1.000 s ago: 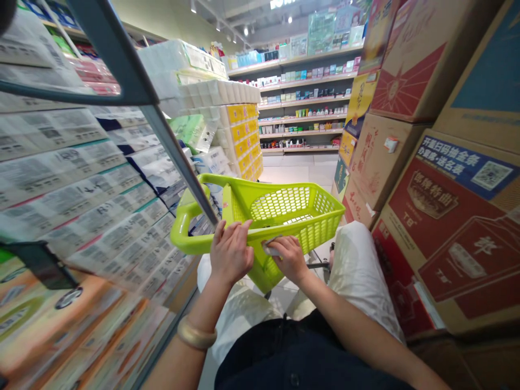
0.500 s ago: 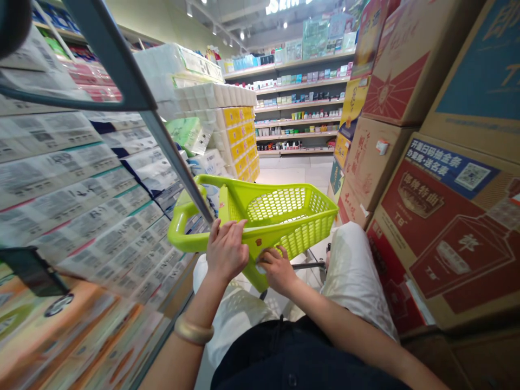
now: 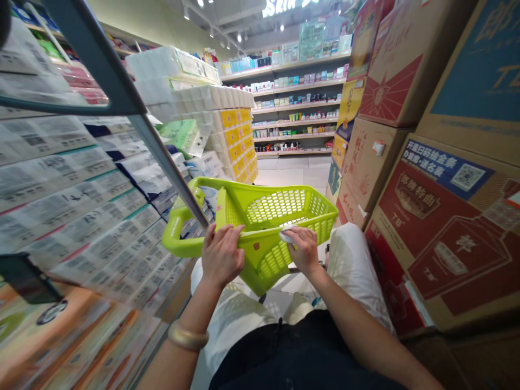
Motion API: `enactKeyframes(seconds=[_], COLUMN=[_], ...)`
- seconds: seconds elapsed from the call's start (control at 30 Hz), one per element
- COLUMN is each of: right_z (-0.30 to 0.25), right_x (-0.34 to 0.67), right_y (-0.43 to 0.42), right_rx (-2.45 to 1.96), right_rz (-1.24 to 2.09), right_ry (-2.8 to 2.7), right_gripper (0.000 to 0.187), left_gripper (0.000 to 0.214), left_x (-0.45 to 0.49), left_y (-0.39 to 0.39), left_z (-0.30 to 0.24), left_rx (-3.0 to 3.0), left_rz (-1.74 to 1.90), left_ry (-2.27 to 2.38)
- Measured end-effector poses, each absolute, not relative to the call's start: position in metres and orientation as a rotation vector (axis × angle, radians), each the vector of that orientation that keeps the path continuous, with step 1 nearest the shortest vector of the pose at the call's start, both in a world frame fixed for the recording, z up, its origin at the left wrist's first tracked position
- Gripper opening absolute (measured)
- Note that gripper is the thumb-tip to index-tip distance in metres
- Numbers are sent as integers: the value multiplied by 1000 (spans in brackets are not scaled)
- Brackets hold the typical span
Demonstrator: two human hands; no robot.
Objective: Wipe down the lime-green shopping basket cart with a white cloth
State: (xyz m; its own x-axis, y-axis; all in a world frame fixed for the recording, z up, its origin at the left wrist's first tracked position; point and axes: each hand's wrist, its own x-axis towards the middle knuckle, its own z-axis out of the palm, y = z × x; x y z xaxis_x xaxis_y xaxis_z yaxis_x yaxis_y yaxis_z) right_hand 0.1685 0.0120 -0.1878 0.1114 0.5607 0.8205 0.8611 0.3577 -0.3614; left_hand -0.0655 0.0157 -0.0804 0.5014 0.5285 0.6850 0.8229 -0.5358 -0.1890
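A lime-green plastic shopping cart [image 3: 252, 265] with a perforated basket stands in front of my knees, its looped handle pointing left. My left hand [image 3: 221, 257] is closed over the near rim close to the handle end, fingers curled onto the top edge. Farther along the same rim, my right hand [image 3: 305, 250] pinches a small white wipe [image 3: 286, 234] and presses it on the edge. Part of the wipe is hidden under the fingers. The inside of the basket shows only in part.
A grey metal pole [image 3: 166, 162] slants down to the cart near my left hand. Stacked white packs [image 3: 77, 200] rise on the left, cardboard cartons [image 3: 455, 227] on the right. Shelves of small goods [image 3: 296, 100] stand at the back, beyond pale floor tiles [image 3: 284, 176].
My right hand has moved up and to the right, from the cart's lower side panel to the top rim, with the white wipe. My left hand stays on the rim.
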Motion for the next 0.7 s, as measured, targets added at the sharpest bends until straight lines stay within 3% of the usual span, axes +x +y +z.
enactKeyframes(seconds=[0.17,0.37,0.7], right_z=[-199,-169,-131], right_x=[184,121,139], right_y=[13,6,1], right_rx=[-1495,-1260,-1198], right_rz=[-356,-223,-204], right_ry=[-1365,-1714,-1576], right_gripper=[26,40,30], left_gripper=[43,36,26], left_x=[-66,-68,-63], left_y=[19,22,8], left_z=[-81,-82,-71], left_rx=[-2241,-2242,-2208], left_rz=[-811,-781,-699], left_ry=[-1111,-1149,-1326])
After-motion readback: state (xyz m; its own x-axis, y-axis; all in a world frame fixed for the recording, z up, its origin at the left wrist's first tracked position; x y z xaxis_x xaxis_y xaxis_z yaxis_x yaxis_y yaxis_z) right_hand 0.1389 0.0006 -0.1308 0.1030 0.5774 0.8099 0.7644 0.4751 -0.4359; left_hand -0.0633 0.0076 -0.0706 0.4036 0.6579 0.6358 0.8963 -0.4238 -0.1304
